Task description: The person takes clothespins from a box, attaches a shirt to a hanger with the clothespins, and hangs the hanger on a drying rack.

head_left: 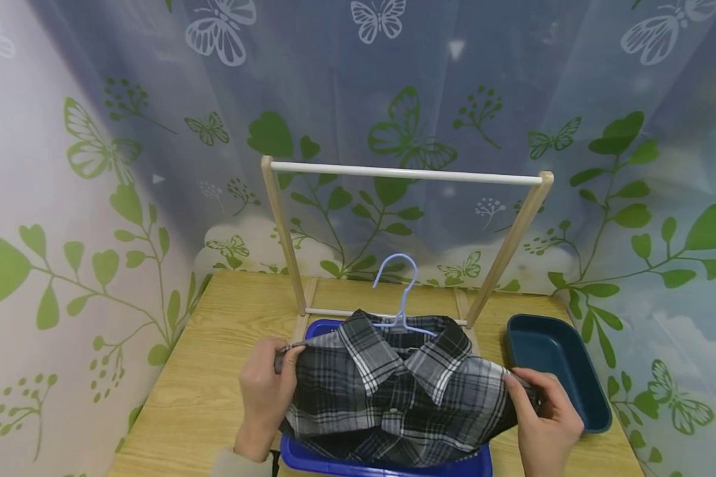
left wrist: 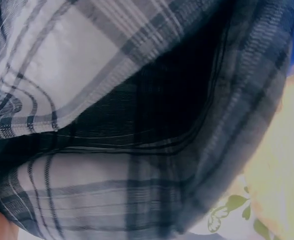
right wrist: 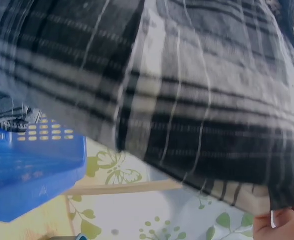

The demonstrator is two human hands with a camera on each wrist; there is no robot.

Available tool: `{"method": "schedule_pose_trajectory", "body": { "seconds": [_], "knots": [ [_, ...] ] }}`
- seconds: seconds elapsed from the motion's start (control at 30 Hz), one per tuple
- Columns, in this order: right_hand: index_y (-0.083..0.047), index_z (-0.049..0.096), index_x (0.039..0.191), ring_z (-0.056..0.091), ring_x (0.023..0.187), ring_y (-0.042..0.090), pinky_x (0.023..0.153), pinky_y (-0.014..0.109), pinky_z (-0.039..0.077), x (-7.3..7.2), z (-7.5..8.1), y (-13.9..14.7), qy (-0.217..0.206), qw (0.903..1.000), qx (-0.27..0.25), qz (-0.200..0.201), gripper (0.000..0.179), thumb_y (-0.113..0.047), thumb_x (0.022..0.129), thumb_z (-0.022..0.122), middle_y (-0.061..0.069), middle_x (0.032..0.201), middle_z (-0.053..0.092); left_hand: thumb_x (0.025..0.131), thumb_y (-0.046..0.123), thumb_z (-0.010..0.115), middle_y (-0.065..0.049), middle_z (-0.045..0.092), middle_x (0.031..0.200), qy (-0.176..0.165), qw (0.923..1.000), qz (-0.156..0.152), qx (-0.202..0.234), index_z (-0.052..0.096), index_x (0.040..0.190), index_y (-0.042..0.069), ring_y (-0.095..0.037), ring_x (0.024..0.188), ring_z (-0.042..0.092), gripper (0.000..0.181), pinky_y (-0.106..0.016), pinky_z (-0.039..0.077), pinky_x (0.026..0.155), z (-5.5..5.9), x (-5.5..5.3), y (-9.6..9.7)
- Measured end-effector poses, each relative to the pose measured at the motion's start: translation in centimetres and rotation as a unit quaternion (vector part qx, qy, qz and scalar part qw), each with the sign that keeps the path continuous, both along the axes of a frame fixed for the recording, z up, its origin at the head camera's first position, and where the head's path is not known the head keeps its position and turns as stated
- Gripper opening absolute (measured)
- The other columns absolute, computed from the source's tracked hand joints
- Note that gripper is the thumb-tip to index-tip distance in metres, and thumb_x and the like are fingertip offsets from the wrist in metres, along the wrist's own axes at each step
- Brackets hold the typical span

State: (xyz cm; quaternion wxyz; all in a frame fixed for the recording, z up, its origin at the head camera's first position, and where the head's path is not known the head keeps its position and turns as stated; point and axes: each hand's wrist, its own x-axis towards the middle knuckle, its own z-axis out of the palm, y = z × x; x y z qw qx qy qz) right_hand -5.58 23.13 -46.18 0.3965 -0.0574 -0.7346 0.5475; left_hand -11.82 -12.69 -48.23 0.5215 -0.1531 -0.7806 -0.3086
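Observation:
A grey, black and white plaid shirt (head_left: 394,397) with a collar spreads between my two hands, over a blue basket (head_left: 384,470). Inside its neck sits a light purple hanger (head_left: 402,311), the hook standing up above the collar. My left hand (head_left: 268,377) pinches the shirt at its left shoulder end in the head view. At the opposite shoulder end, my right hand (head_left: 545,411) pinches the cloth between thumb and fingers. Plaid fabric (left wrist: 97,190) fills most of the left wrist view, with a dark opening between its folds. The hanger's lower arms are mostly hidden in the shirt.
Behind the shirt stands a small rack with wooden posts (head_left: 283,238) and a white top bar (head_left: 406,173). A dark teal tray (head_left: 561,371) lies to the right on the wooden table (head_left: 185,397). Patterned curtains (head_left: 334,79) close in the back and sides.

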Motion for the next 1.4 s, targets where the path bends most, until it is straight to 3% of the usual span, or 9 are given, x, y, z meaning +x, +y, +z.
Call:
{"method": "schedule_pose_trajectory", "body": {
  "seconds": [0.23, 0.47, 0.57, 0.73, 0.9, 1.13, 1.3, 1.4],
  "knots": [
    [0.016, 0.068, 0.098, 0.062, 0.081, 0.014, 0.075, 0.019, 0.050, 0.1, -0.3, 0.6, -0.019, 0.9994, -0.028, 0.013, 0.020, 0.020, 0.079, 0.072, 0.003, 0.085, 0.067, 0.096, 0.037, 0.065, -0.010, 0.058, 0.069, 0.035, 0.9990, -0.010, 0.026, 0.058, 0.076, -0.001, -0.025, 0.057, 0.058, 0.043, -0.037, 0.046, 0.052, 0.2, -0.1, 0.1],
    [0.009, 0.070, 0.096, 0.063, 0.076, 0.009, 0.068, 0.014, 0.049, 0.1, -0.6, 0.5, -0.064, 0.9979, -0.010, -0.006, 0.015, 0.011, 0.081, 0.075, -0.002, 0.084, 0.068, 0.096, 0.035, 0.066, -0.011, 0.058, 0.068, 0.064, 0.9967, -0.030, 0.041, 0.056, 0.074, -0.002, -0.024, 0.055, 0.057, 0.045, -0.034, 0.046, 0.050, 0.2, -0.3, 0.1],
    [0.009, 0.069, 0.093, 0.063, 0.072, 0.006, 0.065, 0.012, 0.049, 0.1, -0.9, 0.4, -0.062, 0.9979, 0.002, -0.020, 0.013, 0.011, 0.081, 0.075, -0.007, 0.083, 0.069, 0.096, 0.035, 0.066, -0.011, 0.058, 0.068, 0.072, 0.9955, -0.039, 0.047, 0.055, 0.073, -0.002, -0.024, 0.054, 0.056, 0.046, -0.034, 0.045, 0.050, 0.3, -0.3, 0.0],
    [0.011, 0.068, 0.088, 0.063, 0.069, 0.002, 0.064, 0.012, 0.049, -0.1, -1.0, 0.5, -0.028, 0.9988, 0.022, -0.032, 0.013, 0.016, 0.079, 0.075, -0.011, 0.081, 0.067, 0.096, 0.034, 0.066, -0.011, 0.058, 0.067, 0.084, 0.9946, -0.049, 0.038, 0.055, 0.072, -0.003, -0.023, 0.052, 0.055, 0.046, -0.033, 0.044, 0.048, 0.7, -0.3, 0.0],
    [0.015, 0.066, 0.085, 0.062, 0.068, 0.001, 0.064, 0.012, 0.049, -0.3, -1.2, 0.2, 0.014, 0.9984, 0.009, -0.055, 0.013, 0.019, 0.076, 0.075, -0.013, 0.079, 0.066, 0.097, 0.035, 0.066, -0.011, 0.058, 0.065, 0.092, 0.9942, -0.049, 0.028, 0.055, 0.071, -0.003, -0.021, 0.049, 0.053, 0.047, -0.032, 0.043, 0.044, 1.1, -0.2, 0.0],
    [0.025, 0.058, 0.082, 0.063, 0.072, 0.005, 0.068, 0.014, 0.049, -0.9, -2.1, 0.0, 0.129, 0.9894, -0.044, -0.050, 0.016, 0.025, 0.075, 0.071, -0.005, 0.084, 0.068, 0.094, 0.040, 0.068, -0.009, 0.056, 0.061, 0.082, 0.9953, -0.037, 0.036, 0.055, 0.068, -0.001, -0.016, 0.044, 0.048, 0.050, -0.027, 0.038, 0.040, 1.5, -0.2, 0.0],
    [0.025, 0.057, 0.083, 0.063, 0.071, 0.005, 0.068, 0.014, 0.049, -1.1, -1.9, 0.0, 0.144, 0.9870, -0.050, -0.050, 0.017, 0.023, 0.075, 0.072, -0.004, 0.083, 0.068, 0.094, 0.043, 0.067, -0.006, 0.051, 0.059, 0.077, 0.9957, -0.035, 0.037, 0.052, 0.066, 0.002, -0.011, 0.045, 0.042, 0.052, -0.025, 0.034, 0.040, 1.3, -0.2, -0.1],
    [0.024, 0.058, 0.083, 0.063, 0.070, 0.004, 0.067, 0.013, 0.049, -1.1, -1.9, 0.1, 0.142, 0.9879, -0.044, -0.043, 0.017, 0.023, 0.075, 0.073, -0.003, 0.083, 0.068, 0.096, 0.043, 0.065, -0.002, 0.046, 0.059, 0.074, 0.9953, -0.051, 0.036, 0.048, 0.065, 0.003, -0.007, 0.048, 0.036, 0.053, -0.023, 0.031, 0.041, 1.1, -0.3, -0.1]
  ]
}}
